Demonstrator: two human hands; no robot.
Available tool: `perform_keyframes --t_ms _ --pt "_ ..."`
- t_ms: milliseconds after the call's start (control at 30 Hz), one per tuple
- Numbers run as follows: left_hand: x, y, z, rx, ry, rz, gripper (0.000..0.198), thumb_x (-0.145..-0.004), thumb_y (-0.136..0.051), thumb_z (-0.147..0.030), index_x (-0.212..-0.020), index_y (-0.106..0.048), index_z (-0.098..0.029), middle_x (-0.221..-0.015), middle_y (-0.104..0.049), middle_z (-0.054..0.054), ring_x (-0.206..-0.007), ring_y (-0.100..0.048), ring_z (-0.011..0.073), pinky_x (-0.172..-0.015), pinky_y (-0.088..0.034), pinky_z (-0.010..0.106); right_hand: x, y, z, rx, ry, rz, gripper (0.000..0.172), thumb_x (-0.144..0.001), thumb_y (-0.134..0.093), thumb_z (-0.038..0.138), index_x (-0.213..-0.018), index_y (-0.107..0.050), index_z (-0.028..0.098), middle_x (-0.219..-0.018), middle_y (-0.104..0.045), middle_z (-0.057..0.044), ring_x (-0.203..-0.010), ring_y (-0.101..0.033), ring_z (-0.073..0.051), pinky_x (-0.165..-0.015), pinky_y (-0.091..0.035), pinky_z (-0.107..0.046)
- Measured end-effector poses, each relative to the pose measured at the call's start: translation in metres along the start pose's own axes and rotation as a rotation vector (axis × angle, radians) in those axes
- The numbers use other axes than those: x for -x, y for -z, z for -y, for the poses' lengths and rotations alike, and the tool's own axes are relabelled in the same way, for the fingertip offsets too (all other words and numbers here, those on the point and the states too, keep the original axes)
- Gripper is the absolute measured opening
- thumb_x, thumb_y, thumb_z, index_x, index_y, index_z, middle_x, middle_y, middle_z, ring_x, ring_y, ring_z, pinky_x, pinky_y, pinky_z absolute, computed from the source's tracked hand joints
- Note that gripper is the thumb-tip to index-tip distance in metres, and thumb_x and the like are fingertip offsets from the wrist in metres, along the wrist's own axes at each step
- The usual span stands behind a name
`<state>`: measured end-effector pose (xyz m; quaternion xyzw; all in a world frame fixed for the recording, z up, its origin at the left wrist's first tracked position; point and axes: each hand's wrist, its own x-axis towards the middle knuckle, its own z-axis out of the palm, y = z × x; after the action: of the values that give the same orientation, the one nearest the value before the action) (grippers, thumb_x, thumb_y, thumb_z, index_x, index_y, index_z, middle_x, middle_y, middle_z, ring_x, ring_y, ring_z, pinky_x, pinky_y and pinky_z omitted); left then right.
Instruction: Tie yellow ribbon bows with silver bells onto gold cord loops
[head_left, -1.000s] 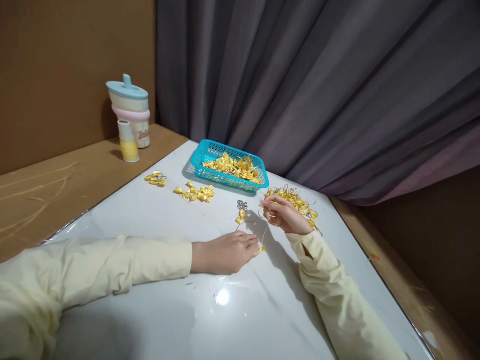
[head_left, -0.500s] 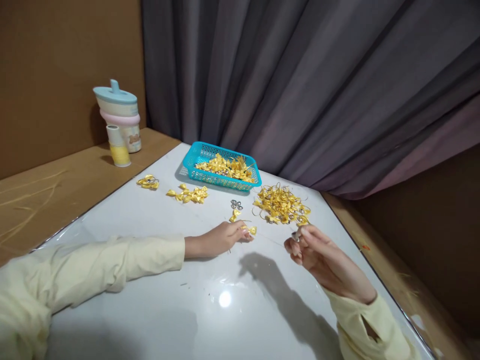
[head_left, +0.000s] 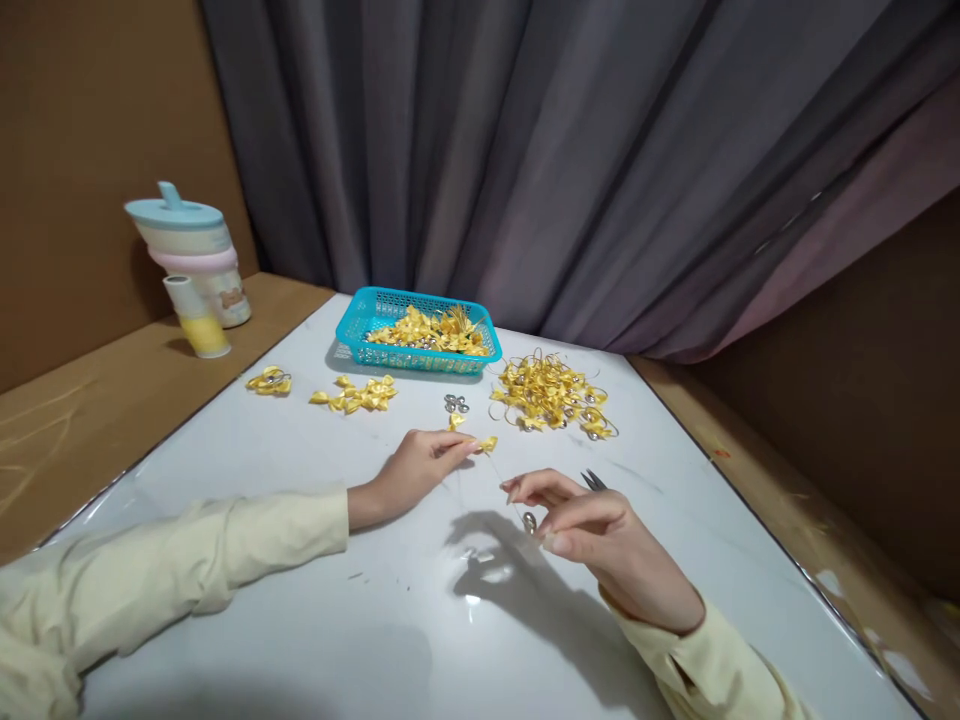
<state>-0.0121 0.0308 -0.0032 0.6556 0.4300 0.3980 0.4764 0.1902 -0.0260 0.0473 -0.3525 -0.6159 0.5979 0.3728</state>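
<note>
My left hand [head_left: 416, 468] rests on the white table [head_left: 315, 600], its fingertips pinched on a small yellow ribbon bow [head_left: 487, 443]. A thin thread runs from the bow to my right hand [head_left: 592, 530], which hovers above the table with fingers pinched on a small silver bell [head_left: 529, 521]; a dark metal tip [head_left: 592, 480] pokes out behind its fingers. A second yellow bow [head_left: 454, 421] and a few silver bells [head_left: 455, 404] lie just beyond my left hand.
A turquoise basket [head_left: 375, 345] of yellow bows stands at the back. A pile of strung bows [head_left: 551, 392] lies to its right, loose bows [head_left: 356, 395] and one more [head_left: 268, 381] to its left. A lidded cup [head_left: 191, 250] and thread spool [head_left: 195, 318] stand on the brown ledge.
My right hand drew back from the pile of strung bows toward me and now pinches a silver bell. My left hand slid slightly forward with the bow. The view swung right.
</note>
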Motion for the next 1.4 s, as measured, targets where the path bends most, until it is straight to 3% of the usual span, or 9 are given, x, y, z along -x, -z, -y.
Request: perform_keyframes --t_ms 67,333,467,600,833,967,1100,1233,1400 --pt "0.001 -0.002 -0.004 0.076 0.044 0.006 0.022 -0.082 -0.055 -0.03 -0.084 -0.071 -0.015 -0.095 -0.071 0.005 -0.091 -0.062 0.0199 -0.081 -0.046 0.027 0.002 -0.001 -0.002 0.014 0.058 0.004 0.004 -0.072 -0.071 0.026 -0.071 -0.074 0.027 -0.095 -0.062 -0.004 -0.101 -0.054 -0.02 -0.093 -0.038 -0.035" --pt "0.007 -0.009 -0.008 0.457 0.229 0.123 0.023 -0.081 -0.058 -0.032 -0.086 -0.069 -0.012 -0.096 -0.07 0.011 -0.094 -0.061 0.0201 -0.078 -0.043 0.028 -0.001 -0.01 -0.008 -0.069 0.04 -0.033 0.006 -0.072 -0.07 0.026 -0.072 -0.074 0.022 -0.083 -0.066 -0.006 -0.079 -0.06 -0.017 -0.071 -0.047 -0.03" --pt "0.007 -0.011 -0.003 0.706 0.331 0.191 0.022 -0.081 -0.059 -0.032 -0.086 -0.068 -0.012 -0.092 -0.069 0.01 -0.091 -0.06 0.0188 -0.079 -0.042 0.028 -0.005 -0.012 -0.012 -0.105 -0.071 -0.094 0.015 -0.076 -0.066 0.029 -0.071 -0.073 0.016 -0.075 -0.069 -0.007 -0.068 -0.061 -0.016 -0.07 -0.048 -0.031" --pt "0.007 -0.013 -0.001 0.868 0.329 0.278 0.019 -0.082 -0.057 -0.025 -0.076 -0.065 -0.01 -0.08 -0.066 0.008 -0.077 -0.059 0.0149 -0.075 -0.042 0.027 -0.01 -0.008 -0.018 -0.279 -0.17 -0.149 0.018 -0.076 -0.066 0.032 -0.072 -0.071 0.014 -0.068 -0.069 -0.005 -0.056 -0.06 -0.013 -0.062 -0.047 -0.027" --pt "0.01 -0.014 -0.004 0.862 0.379 0.307 0.014 -0.083 -0.058 -0.022 -0.074 -0.06 -0.011 -0.072 -0.063 0.005 -0.071 -0.057 0.0115 -0.072 -0.041 0.024 -0.017 -0.002 -0.029 -0.517 -0.278 -0.213 0.018 -0.073 -0.069 0.034 -0.077 -0.065 0.017 -0.052 -0.06 0.003 -0.044 -0.048 -0.006 -0.055 -0.042 -0.02" --pt "0.011 -0.014 -0.003 0.832 0.382 0.328 0.014 -0.084 -0.057 -0.023 -0.076 -0.058 -0.011 -0.075 -0.063 0.005 -0.075 -0.058 0.0122 -0.077 -0.041 0.026 -0.019 0.0 -0.033 -0.564 -0.297 -0.216 0.021 -0.072 -0.071 0.033 -0.082 -0.065 0.016 -0.041 -0.049 0.007 -0.037 -0.033 -0.003 -0.049 -0.037 -0.016" --pt "0.012 -0.015 -0.001 0.832 0.395 0.319 0.012 -0.083 -0.057 -0.022 -0.079 -0.058 -0.011 -0.078 -0.063 0.006 -0.078 -0.058 0.0131 -0.078 -0.041 0.027 -0.021 0.002 -0.038 -0.62 -0.312 -0.22 0.022 -0.065 -0.076 0.029 -0.076 -0.063 0.015 -0.047 -0.051 0.007 -0.037 -0.026 -0.001 -0.048 -0.037 -0.013" --pt "0.011 -0.016 -0.001 0.849 0.421 0.286 0.01 -0.081 -0.059 -0.021 -0.078 -0.057 -0.012 -0.079 -0.063 0.006 -0.078 -0.058 0.0135 -0.076 -0.041 0.027 -0.023 0.003 -0.04 -0.654 -0.282 -0.241 0.021 -0.065 -0.076 0.025 -0.068 -0.057 0.018 -0.056 -0.056 0.005 -0.04 -0.03 -0.001 -0.051 -0.038 -0.014" --pt "0.008 -0.016 -0.002 0.838 0.423 0.27 0.012 -0.082 -0.059 -0.023 -0.077 -0.055 -0.013 -0.076 -0.062 0.006 -0.075 -0.057 0.0131 -0.071 -0.04 0.026 -0.022 0.003 -0.037 -0.575 -0.233 -0.211 0.017 -0.063 -0.077 0.023 -0.071 -0.063 0.016 -0.064 -0.062 0.002 -0.057 -0.052 -0.006 -0.064 -0.043 -0.018"
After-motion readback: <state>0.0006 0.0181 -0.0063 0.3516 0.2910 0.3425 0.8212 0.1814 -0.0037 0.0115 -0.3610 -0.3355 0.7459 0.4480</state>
